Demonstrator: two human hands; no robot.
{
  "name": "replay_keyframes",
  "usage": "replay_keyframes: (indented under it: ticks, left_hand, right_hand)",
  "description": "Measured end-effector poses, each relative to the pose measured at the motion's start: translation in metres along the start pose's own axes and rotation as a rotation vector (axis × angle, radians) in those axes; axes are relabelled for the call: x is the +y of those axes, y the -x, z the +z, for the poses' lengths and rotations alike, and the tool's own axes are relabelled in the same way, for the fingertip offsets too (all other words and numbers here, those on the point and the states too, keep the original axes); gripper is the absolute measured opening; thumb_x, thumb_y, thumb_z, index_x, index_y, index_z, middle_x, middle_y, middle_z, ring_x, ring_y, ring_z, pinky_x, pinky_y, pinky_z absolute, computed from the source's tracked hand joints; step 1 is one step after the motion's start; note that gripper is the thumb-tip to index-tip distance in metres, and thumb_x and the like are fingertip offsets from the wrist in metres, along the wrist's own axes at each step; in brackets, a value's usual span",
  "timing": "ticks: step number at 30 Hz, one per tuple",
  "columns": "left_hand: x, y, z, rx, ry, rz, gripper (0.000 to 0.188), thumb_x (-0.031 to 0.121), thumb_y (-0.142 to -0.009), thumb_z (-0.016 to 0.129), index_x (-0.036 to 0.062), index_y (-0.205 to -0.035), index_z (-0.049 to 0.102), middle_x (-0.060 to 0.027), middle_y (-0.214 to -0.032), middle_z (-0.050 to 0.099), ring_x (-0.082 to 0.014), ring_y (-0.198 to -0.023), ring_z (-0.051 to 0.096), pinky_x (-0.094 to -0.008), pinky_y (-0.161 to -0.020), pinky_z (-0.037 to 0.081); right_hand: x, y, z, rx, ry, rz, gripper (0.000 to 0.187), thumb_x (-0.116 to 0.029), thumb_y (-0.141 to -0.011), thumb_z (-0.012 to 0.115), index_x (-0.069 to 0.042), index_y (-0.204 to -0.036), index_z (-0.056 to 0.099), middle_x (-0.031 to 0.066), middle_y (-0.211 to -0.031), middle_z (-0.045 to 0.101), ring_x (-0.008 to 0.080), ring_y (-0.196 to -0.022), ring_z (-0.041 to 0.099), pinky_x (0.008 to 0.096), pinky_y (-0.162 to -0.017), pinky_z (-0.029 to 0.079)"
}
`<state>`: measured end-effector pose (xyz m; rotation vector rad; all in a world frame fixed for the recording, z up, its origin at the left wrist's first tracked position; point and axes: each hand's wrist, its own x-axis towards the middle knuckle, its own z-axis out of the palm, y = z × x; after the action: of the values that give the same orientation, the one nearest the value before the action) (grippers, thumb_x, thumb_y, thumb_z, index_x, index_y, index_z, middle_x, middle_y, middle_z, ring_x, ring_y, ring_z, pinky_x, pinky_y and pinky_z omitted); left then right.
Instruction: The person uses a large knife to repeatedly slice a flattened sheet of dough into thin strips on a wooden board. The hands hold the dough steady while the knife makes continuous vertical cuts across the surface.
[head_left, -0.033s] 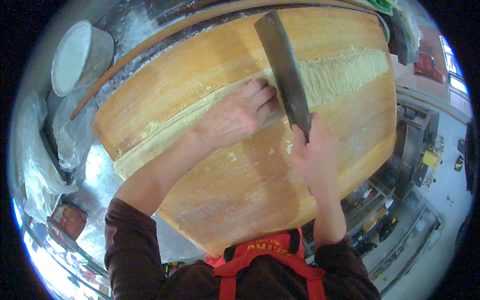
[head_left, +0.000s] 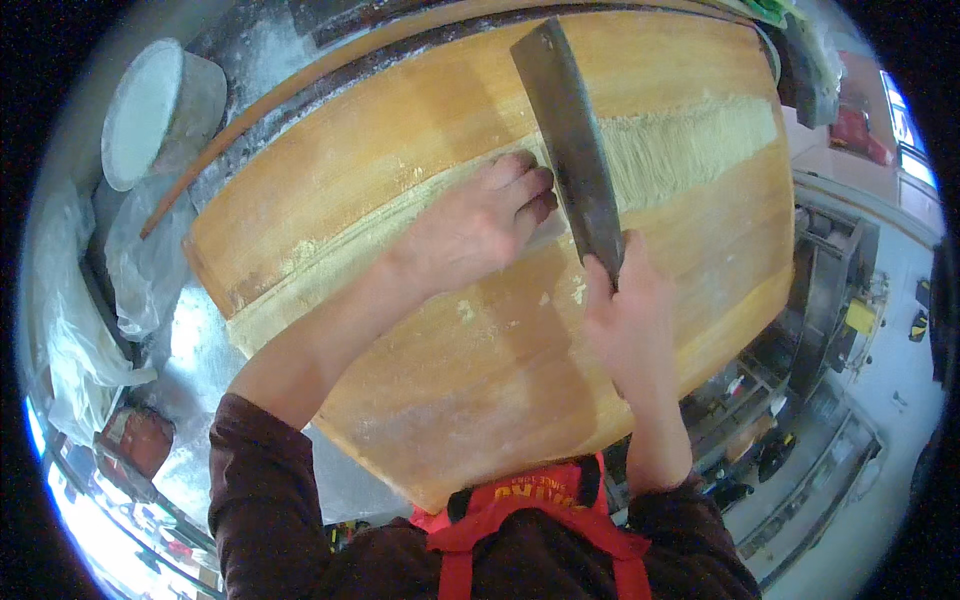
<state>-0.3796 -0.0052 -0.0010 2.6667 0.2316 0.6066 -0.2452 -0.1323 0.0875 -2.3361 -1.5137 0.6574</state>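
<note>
A long folded strip of pale dough lies slantwise across the wooden board. My left hand presses down on it with curled fingers, the knuckles close beside the blade. A pale flat edge shows under that hand; I cannot tell what it is. My right hand grips the handle of a broad cleaver. Its blade stands across the strip, pointing away from me and just right of my left fingers. Right of the blade lie thin cut noodles, side by side in a row.
A long wooden rolling pin lies behind the board. At far left stand a white tub and crumpled clear plastic bags. Flour dusts the metal table. Metal shelving with assorted items stands right of the board.
The cleaver and my right hand have shifted very slightly to the right. My left hand is almost in the same place on the dough.
</note>
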Motion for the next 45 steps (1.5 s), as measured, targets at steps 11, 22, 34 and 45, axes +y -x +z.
replay_keyframes:
  ticks: [11, 22, 34, 45]
  left_hand:
    - [-0.001, -0.001, -0.002, 0.004, 0.005, 0.007, 0.033, 0.013, -0.073, 0.056, -0.0008, -0.101, 0.064, -0.0118, -0.107, 0.057, -0.0266, -0.104, 0.050, -0.0330, -0.090, 0.045]
    - [-0.003, 0.005, -0.001, 0.031, -0.008, 0.020, 0.034, 0.012, -0.071, 0.057, -0.0024, -0.100, 0.064, -0.0120, -0.107, 0.059, -0.0252, -0.106, 0.051, -0.0315, -0.092, 0.045]
    - [-0.001, 0.003, -0.009, -0.053, -0.044, -0.002, 0.033, 0.012, -0.072, 0.056, -0.0009, -0.100, 0.064, -0.0124, -0.107, 0.058, -0.0273, -0.106, 0.051, -0.0334, -0.093, 0.044]
    - [-0.002, 0.007, -0.005, -0.006, 0.015, 0.001, 0.032, 0.012, -0.073, 0.055, -0.0011, -0.100, 0.065, -0.0105, -0.105, 0.058, -0.0240, -0.102, 0.050, -0.0308, -0.090, 0.045]
  right_hand:
    - [-0.010, -0.022, 0.007, -0.081, 0.208, 0.023, 0.020, -0.004, -0.078, 0.057, 0.000, -0.092, 0.044, 0.0206, -0.070, 0.058, 0.0410, -0.065, 0.060, 0.0480, -0.055, 0.047]
    - [-0.009, 0.012, -0.008, -0.127, 0.133, 0.040, 0.018, -0.007, -0.081, 0.058, -0.001, -0.091, 0.045, 0.0207, -0.073, 0.059, 0.0414, -0.067, 0.060, 0.0489, -0.056, 0.046]
    - [0.000, -0.021, 0.009, 0.011, 0.019, -0.005, 0.019, -0.007, -0.080, 0.059, -0.001, -0.089, 0.044, 0.0207, -0.070, 0.059, 0.0418, -0.064, 0.060, 0.0498, -0.054, 0.045]
    - [-0.023, -0.015, 0.007, -0.137, 0.206, 0.139, 0.019, -0.007, -0.085, 0.058, 0.000, -0.099, 0.049, 0.0250, -0.069, 0.057, 0.0449, -0.069, 0.058, 0.0506, -0.056, 0.042]
